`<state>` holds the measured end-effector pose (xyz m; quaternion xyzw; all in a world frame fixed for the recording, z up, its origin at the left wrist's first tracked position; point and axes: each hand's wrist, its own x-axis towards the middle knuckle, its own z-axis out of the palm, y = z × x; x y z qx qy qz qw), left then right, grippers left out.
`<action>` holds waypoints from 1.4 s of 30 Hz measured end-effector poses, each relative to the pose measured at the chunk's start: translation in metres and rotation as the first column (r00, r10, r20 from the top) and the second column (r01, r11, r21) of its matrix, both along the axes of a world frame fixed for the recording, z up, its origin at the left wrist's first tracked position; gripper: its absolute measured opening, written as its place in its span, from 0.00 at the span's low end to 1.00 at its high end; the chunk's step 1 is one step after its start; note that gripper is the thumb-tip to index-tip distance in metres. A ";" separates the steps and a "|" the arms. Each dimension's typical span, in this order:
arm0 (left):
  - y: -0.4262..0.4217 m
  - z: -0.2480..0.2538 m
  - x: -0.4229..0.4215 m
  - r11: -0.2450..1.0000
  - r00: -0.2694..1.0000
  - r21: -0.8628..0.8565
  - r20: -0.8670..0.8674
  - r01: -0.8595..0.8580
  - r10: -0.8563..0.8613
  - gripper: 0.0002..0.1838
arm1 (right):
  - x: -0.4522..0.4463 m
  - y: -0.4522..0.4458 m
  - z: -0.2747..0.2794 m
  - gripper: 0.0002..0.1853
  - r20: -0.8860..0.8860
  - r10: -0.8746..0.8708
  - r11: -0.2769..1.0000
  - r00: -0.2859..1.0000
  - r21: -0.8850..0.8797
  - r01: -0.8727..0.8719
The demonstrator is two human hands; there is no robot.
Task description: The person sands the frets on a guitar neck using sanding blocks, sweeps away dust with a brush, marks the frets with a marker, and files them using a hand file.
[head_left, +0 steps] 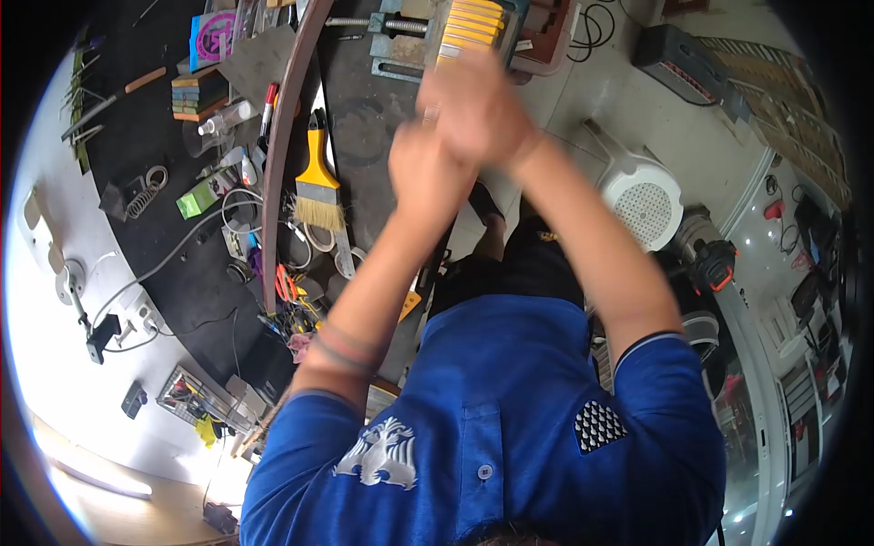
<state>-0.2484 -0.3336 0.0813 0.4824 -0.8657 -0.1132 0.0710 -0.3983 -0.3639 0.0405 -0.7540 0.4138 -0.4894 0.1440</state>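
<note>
My left hand (pixel 424 166) is curled closed, blurred by motion. My right hand (pixel 481 107) overlaps it just above, also closed and smeared. What they grip is hidden by the fingers and the blur. Directly beyond them lies a yellow ribbed piece (pixel 471 25), its near end covered by my right hand. Beside that piece is a metal vise (pixel 401 45) with a threaded screw rod (pixel 369 23). A wide yellow-handled paintbrush (pixel 319 177) lies left of my left hand on the dark bench (pixel 360 127).
A curved brown rail (pixel 284 136) runs along the bench. Beyond it are stacked blocks (pixel 199 95), a spray bottle (pixel 226 118), a red marker (pixel 269 107) and cables. Pliers (pixel 286 284) lie among loose tools. On the right, a white stool (pixel 644 205) stands on the tiled floor.
</note>
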 end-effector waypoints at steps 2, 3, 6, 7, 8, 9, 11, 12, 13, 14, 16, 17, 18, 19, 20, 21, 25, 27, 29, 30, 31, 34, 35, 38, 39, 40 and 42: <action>-0.066 0.001 -0.060 0.997 0.998 0.049 -0.019 -0.065 0.066 0.15 | -0.036 -0.071 -0.032 0.03 0.148 -0.146 0.984 0.978 0.125 0.128; -0.094 -0.009 -0.084 0.995 0.984 -0.032 -0.154 -0.096 0.090 0.17 | -0.078 -0.097 0.024 0.06 0.069 -0.076 0.997 0.995 -0.003 0.077; -0.104 0.002 -0.093 0.994 0.977 0.058 -0.188 -0.093 0.102 0.15 | -0.086 -0.111 0.021 0.06 0.049 -0.110 0.994 0.993 -0.017 0.111; -0.097 -0.002 -0.086 0.994 0.979 0.056 -0.181 -0.089 0.098 0.18 | -0.074 -0.093 0.024 0.06 0.034 -0.124 0.992 0.992 0.010 0.124; -0.076 0.003 -0.064 0.999 0.997 0.033 -0.063 -0.032 0.034 0.15 | -0.054 -0.068 0.034 0.06 0.099 -0.068 0.997 0.993 0.045 0.064; -0.047 -0.002 -0.037 1.000 0.998 0.003 -0.054 -0.020 0.020 0.12 | -0.029 -0.043 -0.002 0.04 0.060 -0.125 0.989 0.990 0.083 0.120; 0.014 -0.003 0.020 1.000 0.997 -0.002 -0.076 -0.005 0.005 0.10 | 0.019 0.019 0.007 0.05 0.018 -0.037 0.991 0.999 0.130 0.035; 0.036 0.001 0.039 1.000 0.994 0.029 -0.112 0.002 0.001 0.11 | 0.042 0.044 0.012 0.04 -0.022 -0.047 0.985 0.999 0.164 0.050; 0.042 0.002 0.046 0.999 0.991 0.051 -0.134 0.006 0.001 0.11 | 0.058 0.062 0.016 0.04 0.035 -0.049 0.984 0.998 0.171 0.042; 0.043 0.007 0.047 0.997 0.987 0.072 -0.159 0.008 0.004 0.11 | 0.056 0.060 0.017 0.04 0.025 -0.031 0.982 0.999 0.188 0.026; 0.033 0.004 0.036 0.999 0.990 0.048 -0.139 -0.005 0.012 0.10 | 0.038 0.046 0.012 0.05 0.022 -0.004 0.986 1.000 0.164 0.000; 0.009 0.000 0.014 1.000 0.995 0.008 -0.098 -0.013 0.013 0.09 | 0.013 0.017 0.008 0.05 0.025 -0.002 0.993 1.000 0.119 -0.001; -0.017 -0.005 -0.010 0.999 0.998 -0.030 -0.059 -0.019 0.018 0.09 | -0.010 -0.017 0.001 0.04 0.021 -0.065 0.998 0.998 0.002 0.065; -0.045 -0.006 -0.037 0.998 0.995 -0.048 -0.092 -0.032 0.027 0.09 | -0.032 -0.049 -0.001 0.04 0.024 -0.123 0.986 0.992 -0.111 0.125; -0.073 -0.006 -0.062 0.997 0.991 -0.065 -0.126 -0.044 0.035 0.09 | -0.056 -0.077 0.013 0.03 0.039 -0.131 0.990 0.991 -0.052 0.132; -0.096 -0.005 -0.082 0.997 0.979 0.014 -0.191 -0.074 0.075 0.15 | -0.072 -0.093 0.024 0.06 0.050 -0.142 0.990 0.989 0.006 0.142; -0.081 -0.001 -0.072 0.997 0.987 0.019 -0.140 -0.073 0.075 0.14 | -0.057 -0.072 0.036 0.06 0.094 -0.079 0.995 0.992 0.071 0.073; -0.030 -0.004 -0.021 1.000 0.996 0.004 -0.091 -0.017 0.017 0.11 | -0.017 -0.031 -0.001 0.04 0.057 -0.105 0.993 0.993 -0.051 0.108; 0.027 0.001 0.028 1.000 0.994 0.006 -0.112 -0.015 0.015 0.09 | 0.027 0.033 0.018 0.03 -0.009 -0.046 0.979 0.999 0.198 0.047; 0.043 0.004 0.040 0.999 0.986 0.041 -0.160 -0.032 0.038 0.09 | 0.047 0.052 0.015 0.02 0.015 -0.077 0.984 0.997 0.163 0.073; 0.038 0.004 0.036 0.998 0.988 0.061 -0.153 -0.026 0.035 0.09 | 0.054 0.062 0.014 0.03 0.084 -0.057 0.980 0.995 0.197 0.039; 0.012 0.000 0.011 1.000 0.989 -0.001 -0.149 -0.004 0.004 0.09 | 0.016 0.021 0.012 0.01 0.048 -0.105 0.991 0.993 0.083 0.101; -0.014 -0.007 -0.012 0.999 0.994 -0.035 -0.105 -0.003 -0.001 0.09 | -0.010 -0.007 0.008 0.03 0.055 -0.112 0.992 0.992 0.057 0.109; -0.094 -0.006 -0.088 0.996 0.978 -0.022 -0.193 -0.089 0.083 0.12 | -0.073 -0.092 0.010 0.04 0.062 -0.157 0.987 0.986 0.049 0.154; -0.103 -0.013 -0.095 0.995 0.972 -0.046 -0.220 -0.089 0.076 0.11 | -0.087 -0.109 0.026 0.06 0.042 -0.147 0.988 0.988 0.043 0.146; -0.109 -0.019 -0.098 0.994 0.967 -0.068 -0.243 -0.091 0.072 0.10 | -0.083 -0.102 0.028 0.05 0.045 -0.147 0.988 0.988 0.053 0.145; -0.096 -0.009 -0.085 0.992 0.976 -0.100 -0.214 -0.072 0.049 0.09 | -0.071 -0.087 0.032 0.05 0.058 -0.148 0.988 0.987 0.056 0.145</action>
